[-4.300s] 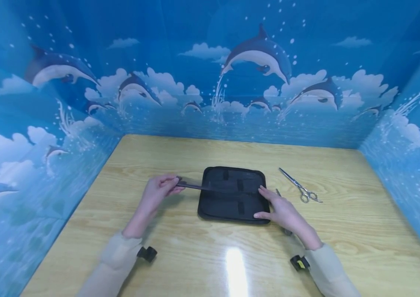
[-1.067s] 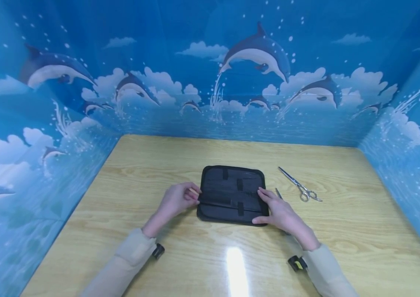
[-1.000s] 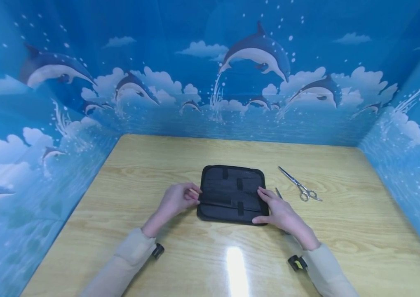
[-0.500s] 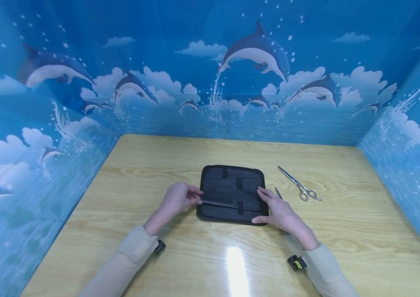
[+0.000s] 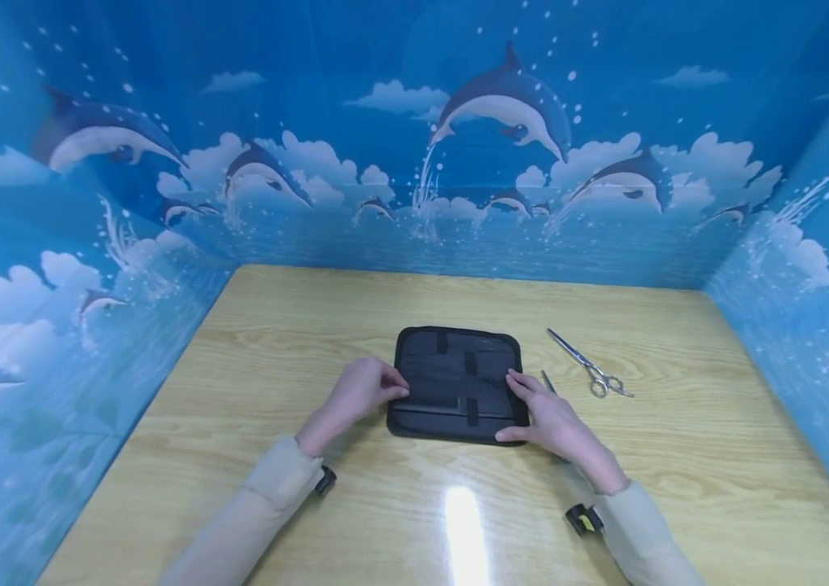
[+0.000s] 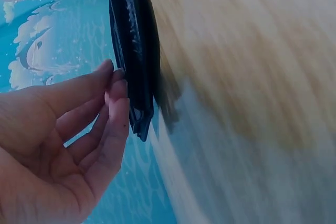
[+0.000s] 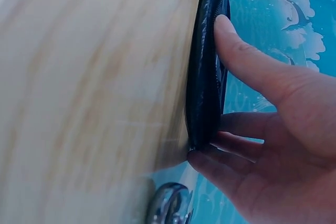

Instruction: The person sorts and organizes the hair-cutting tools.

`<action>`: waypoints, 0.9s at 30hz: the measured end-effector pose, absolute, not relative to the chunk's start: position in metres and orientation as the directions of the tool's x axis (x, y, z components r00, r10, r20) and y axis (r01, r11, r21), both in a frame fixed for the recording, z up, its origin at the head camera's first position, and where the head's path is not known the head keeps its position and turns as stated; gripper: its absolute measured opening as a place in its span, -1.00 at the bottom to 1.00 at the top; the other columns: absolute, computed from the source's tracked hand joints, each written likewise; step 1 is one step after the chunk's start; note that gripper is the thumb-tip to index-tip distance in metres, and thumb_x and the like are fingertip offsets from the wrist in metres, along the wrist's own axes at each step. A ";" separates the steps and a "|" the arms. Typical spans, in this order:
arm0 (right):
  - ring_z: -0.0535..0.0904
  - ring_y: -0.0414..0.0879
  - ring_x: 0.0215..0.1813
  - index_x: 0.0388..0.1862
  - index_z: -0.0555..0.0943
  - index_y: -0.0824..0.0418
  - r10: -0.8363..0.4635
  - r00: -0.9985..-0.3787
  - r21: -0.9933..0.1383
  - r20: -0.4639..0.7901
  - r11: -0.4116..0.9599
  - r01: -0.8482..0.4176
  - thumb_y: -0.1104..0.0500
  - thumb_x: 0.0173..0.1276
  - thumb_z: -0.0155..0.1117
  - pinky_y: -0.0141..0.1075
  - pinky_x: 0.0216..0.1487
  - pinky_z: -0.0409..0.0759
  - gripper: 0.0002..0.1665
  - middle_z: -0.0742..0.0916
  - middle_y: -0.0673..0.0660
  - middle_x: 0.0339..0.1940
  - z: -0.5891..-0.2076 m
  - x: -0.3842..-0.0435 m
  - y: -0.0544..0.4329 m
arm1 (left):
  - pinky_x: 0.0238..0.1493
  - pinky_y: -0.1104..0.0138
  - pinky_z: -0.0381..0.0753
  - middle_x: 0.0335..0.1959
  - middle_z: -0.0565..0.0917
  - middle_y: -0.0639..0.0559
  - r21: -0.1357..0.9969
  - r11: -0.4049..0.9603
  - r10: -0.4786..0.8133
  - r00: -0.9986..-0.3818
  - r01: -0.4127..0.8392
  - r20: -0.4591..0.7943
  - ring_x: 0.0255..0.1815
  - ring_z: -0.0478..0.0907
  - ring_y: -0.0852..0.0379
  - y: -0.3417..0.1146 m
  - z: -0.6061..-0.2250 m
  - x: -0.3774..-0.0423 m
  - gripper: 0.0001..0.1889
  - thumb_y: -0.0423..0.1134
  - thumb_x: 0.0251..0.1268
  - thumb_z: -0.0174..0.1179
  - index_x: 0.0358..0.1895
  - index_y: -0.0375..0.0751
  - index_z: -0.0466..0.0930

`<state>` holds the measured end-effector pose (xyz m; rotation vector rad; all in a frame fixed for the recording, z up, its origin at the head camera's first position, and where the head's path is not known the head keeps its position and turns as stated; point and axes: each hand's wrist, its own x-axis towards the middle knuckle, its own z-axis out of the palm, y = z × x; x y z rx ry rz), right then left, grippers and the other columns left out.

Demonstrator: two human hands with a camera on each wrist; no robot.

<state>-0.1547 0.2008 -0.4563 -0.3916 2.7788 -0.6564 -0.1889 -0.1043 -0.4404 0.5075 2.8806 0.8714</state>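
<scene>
A black zip case (image 5: 483,346) lies open on the table, its dark lining crossed by several short straps. My left hand (image 5: 359,391) is at the case's left side, thumb and fingertips pinching the end of a dark comb (image 5: 425,406) that lies along the lining; black against black, its outline is hard to make out. In the left wrist view, the fingertips (image 6: 116,77) meet right beside the case's edge. My right hand (image 5: 553,419) rests on the case's right side, fingers fairly straight and spread, with the thumb (image 7: 227,27) against its near edge.
Silver scissors (image 5: 593,370) lie on the table to the right of the case. Another slim metal tool (image 5: 548,382) lies partly under my right hand. The wooden table (image 5: 311,301) is bounded by blue dolphin-print curtains (image 5: 399,146).
Earlier my left hand held the comb out over the case. The comb has since come down into the case, and the left hand has crept right. The right hand has hardly moved.
</scene>
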 end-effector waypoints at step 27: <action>0.67 0.04 -0.04 0.06 0.76 0.10 -0.516 -0.839 -0.309 0.171 0.781 -0.543 0.07 0.16 0.60 -0.07 -0.07 0.67 -0.54 0.73 0.07 -0.08 -0.454 -0.165 0.118 | -0.48 0.38 0.40 -0.66 0.57 0.17 0.445 0.874 0.232 -0.972 0.194 -0.033 -0.61 0.41 0.24 -0.110 -0.448 -0.188 -0.73 -0.12 0.33 0.36 -0.53 -0.10 0.63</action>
